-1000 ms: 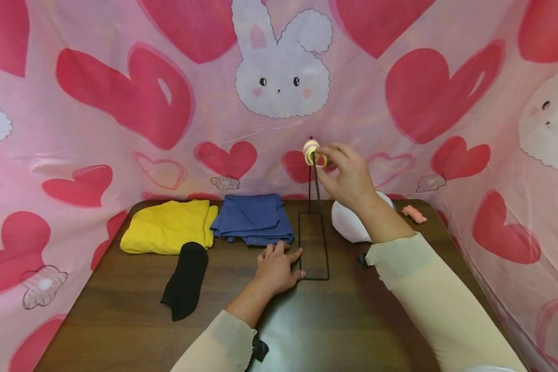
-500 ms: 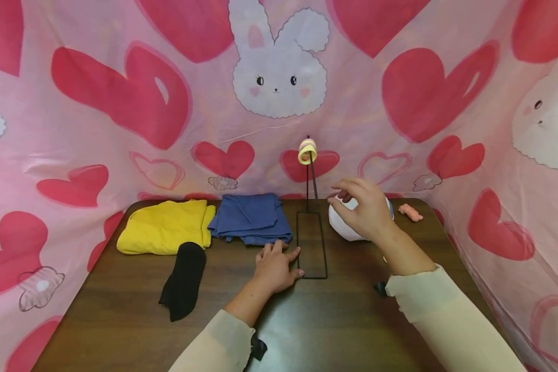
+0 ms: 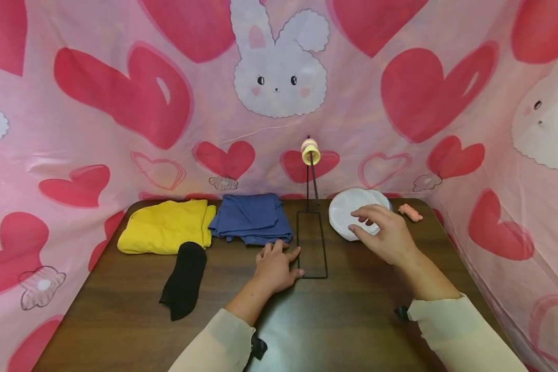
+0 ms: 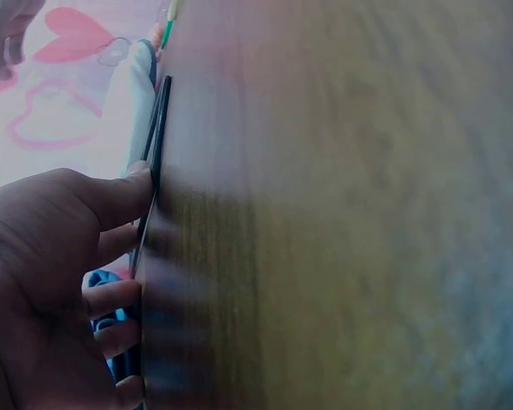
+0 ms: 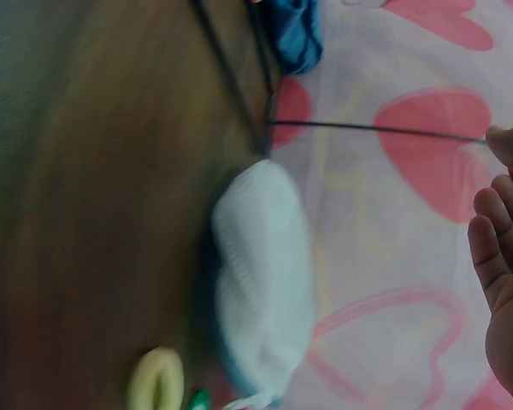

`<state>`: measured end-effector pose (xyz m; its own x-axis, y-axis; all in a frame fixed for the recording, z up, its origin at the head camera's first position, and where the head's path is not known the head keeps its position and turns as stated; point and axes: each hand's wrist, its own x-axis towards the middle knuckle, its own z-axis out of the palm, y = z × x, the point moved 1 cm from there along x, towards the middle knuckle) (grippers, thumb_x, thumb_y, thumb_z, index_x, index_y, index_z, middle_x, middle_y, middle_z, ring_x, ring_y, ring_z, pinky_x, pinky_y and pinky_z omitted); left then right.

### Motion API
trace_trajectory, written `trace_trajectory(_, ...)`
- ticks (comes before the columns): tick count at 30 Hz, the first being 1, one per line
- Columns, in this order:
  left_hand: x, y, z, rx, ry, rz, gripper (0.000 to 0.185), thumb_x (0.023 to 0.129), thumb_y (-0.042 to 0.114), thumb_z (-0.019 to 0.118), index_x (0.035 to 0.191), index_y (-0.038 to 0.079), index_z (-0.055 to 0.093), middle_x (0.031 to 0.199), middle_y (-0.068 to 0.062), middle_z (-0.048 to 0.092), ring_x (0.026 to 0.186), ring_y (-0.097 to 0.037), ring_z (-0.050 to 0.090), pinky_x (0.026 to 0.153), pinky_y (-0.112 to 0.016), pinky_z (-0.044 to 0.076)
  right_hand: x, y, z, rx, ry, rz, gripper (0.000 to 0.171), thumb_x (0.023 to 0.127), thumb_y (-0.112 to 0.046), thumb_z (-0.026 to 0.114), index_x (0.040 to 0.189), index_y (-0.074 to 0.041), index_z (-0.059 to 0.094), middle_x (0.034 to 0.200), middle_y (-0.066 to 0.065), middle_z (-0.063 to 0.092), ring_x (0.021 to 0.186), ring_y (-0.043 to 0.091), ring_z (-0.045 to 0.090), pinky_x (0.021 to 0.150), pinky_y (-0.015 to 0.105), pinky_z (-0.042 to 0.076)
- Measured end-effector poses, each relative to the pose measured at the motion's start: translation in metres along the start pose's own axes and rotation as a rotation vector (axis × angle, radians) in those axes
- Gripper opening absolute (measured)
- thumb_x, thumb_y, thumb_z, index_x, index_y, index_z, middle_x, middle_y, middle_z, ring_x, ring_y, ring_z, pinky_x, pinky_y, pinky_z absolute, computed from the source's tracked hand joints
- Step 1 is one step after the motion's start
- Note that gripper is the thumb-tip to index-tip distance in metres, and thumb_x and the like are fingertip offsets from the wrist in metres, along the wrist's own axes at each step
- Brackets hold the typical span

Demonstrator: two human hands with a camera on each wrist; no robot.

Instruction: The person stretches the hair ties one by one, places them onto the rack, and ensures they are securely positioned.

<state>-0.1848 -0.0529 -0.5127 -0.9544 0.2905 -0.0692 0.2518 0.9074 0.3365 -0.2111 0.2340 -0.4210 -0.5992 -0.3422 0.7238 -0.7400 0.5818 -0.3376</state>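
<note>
Head view showed the dark wooden table (image 3: 121,320) before you, with a folded yellow cloth (image 3: 167,226) far left, a folded blue cloth (image 3: 252,218) beside it, and a black sock (image 3: 184,279) nearer. Your right hand (image 3: 385,236) hovered with loosely curled fingers over the white round pad (image 3: 346,209), holding nothing. Your left hand (image 3: 276,268) lay flat, fingers spread, against the black wire stand (image 3: 312,227). Yellow hair ties (image 3: 310,151) sat atop its rod.
</note>
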Motion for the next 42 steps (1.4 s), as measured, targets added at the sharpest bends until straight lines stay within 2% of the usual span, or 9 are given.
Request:
trace_trajectory(6, 0.001, 0.0, -0.001, 0.0, -0.007, 0.001, 0.066, 0.093, 0.056, 0.071, 0.153, 0.033, 0.054, 0.148, -0.008, 0.046, 0.123, -0.031, 0.042, 0.102, -0.061, 0.034, -0.029, 0.017, -0.004, -0.02, -0.032, 0.039, 0.036, 0.071, -0.001, 0.091, 0.102, -0.013, 0.078, 0.098, -0.001, 0.074, 0.077, 0.018, 0.066, 0.07, 0.02, 0.051)
trace_trajectory(11, 0.001, -0.001, 0.0, -0.001, -0.016, -0.003, 0.066, 0.094, 0.055, 0.071, 0.153, 0.033, 0.053, 0.149, -0.007, 0.045, 0.124, -0.031, 0.042, 0.102, -0.06, 0.034, -0.052, 0.03, -0.009, -0.068, -0.088, 0.104, 0.036, 0.072, -0.002, 0.092, 0.104, -0.01, 0.078, 0.098, 0.0, 0.073, 0.081, 0.018, 0.065, 0.076, 0.015, 0.047)
trace_trajectory(14, 0.0, -0.001, -0.001, -0.008, -0.018, -0.008, 0.066, 0.094, 0.055, 0.071, 0.153, 0.033, 0.054, 0.149, -0.008, 0.045, 0.124, -0.031, 0.042, 0.102, -0.06, 0.034, -0.064, 0.039, -0.012, -0.093, -0.133, 0.143, 0.038, 0.072, -0.003, 0.093, 0.106, -0.009, 0.077, 0.097, 0.001, 0.071, 0.082, 0.02, 0.066, 0.076, 0.015, 0.047)
trace_trajectory(19, 0.0, -0.001, -0.002, -0.003, -0.017, -0.01, 0.066, 0.094, 0.056, 0.071, 0.153, 0.033, 0.054, 0.149, -0.008, 0.045, 0.125, -0.032, 0.042, 0.101, -0.06, 0.034, -0.081, 0.052, -0.017, -0.14, -0.246, 0.227, 0.042, 0.073, -0.011, 0.095, 0.111, -0.009, 0.077, 0.105, 0.002, 0.072, 0.091, 0.024, 0.069, 0.082, 0.025, 0.05)
trace_trajectory(24, 0.001, -0.002, 0.0, -0.001, -0.016, -0.01, 0.066, 0.093, 0.057, 0.071, 0.153, 0.034, 0.054, 0.148, -0.007, 0.045, 0.124, -0.031, 0.042, 0.101, -0.059, 0.034, -0.093, 0.063, -0.024, -0.162, -0.359, 0.31, 0.049, 0.073, -0.014, 0.095, 0.116, -0.008, 0.075, 0.11, 0.007, 0.072, 0.107, 0.03, 0.065, 0.092, 0.049, 0.047)
trace_trajectory(28, 0.001, -0.001, 0.0, -0.011, -0.014, -0.011, 0.066, 0.093, 0.056, 0.072, 0.152, 0.033, 0.055, 0.148, -0.007, 0.045, 0.123, -0.031, 0.042, 0.101, -0.059, 0.034, -0.097, 0.072, -0.031, -0.138, -0.45, 0.388, 0.051, 0.074, -0.012, 0.093, 0.12, -0.005, 0.072, 0.115, 0.014, 0.071, 0.112, 0.04, 0.062, 0.094, 0.059, 0.045)
trace_trajectory(32, 0.0, -0.001, 0.001, -0.013, -0.01, -0.01, 0.065, 0.093, 0.056, 0.072, 0.152, 0.034, 0.055, 0.147, -0.007, 0.046, 0.123, -0.031, 0.042, 0.1, -0.059, 0.034, -0.098, 0.077, -0.037, -0.129, -0.511, 0.464, 0.051, 0.077, -0.015, 0.091, 0.123, -0.005, 0.072, 0.119, 0.018, 0.071, 0.115, 0.044, 0.06, 0.096, 0.062, 0.044)
trace_trajectory(35, 0.0, -0.001, 0.001, -0.009, -0.009, -0.009, 0.065, 0.093, 0.056, 0.072, 0.152, 0.034, 0.055, 0.147, -0.007, 0.045, 0.123, -0.031, 0.042, 0.1, -0.059, 0.034, -0.098, 0.078, -0.039, -0.135, -0.532, 0.49, 0.049, 0.079, -0.017, 0.089, 0.124, -0.005, 0.072, 0.116, 0.016, 0.072, 0.113, 0.043, 0.062, 0.095, 0.062, 0.045)
trace_trajectory(42, 0.0, 0.0, -0.001, -0.006, -0.015, -0.011, 0.066, 0.093, 0.056, 0.071, 0.153, 0.034, 0.054, 0.148, -0.007, 0.045, 0.123, -0.031, 0.042, 0.101, -0.059, 0.034, -0.098, 0.08, -0.041, -0.148, -0.537, 0.47, 0.04, 0.083, -0.012, 0.084, 0.121, -0.004, 0.073, 0.107, 0.009, 0.076, 0.103, 0.032, 0.069, 0.09, 0.055, 0.05)
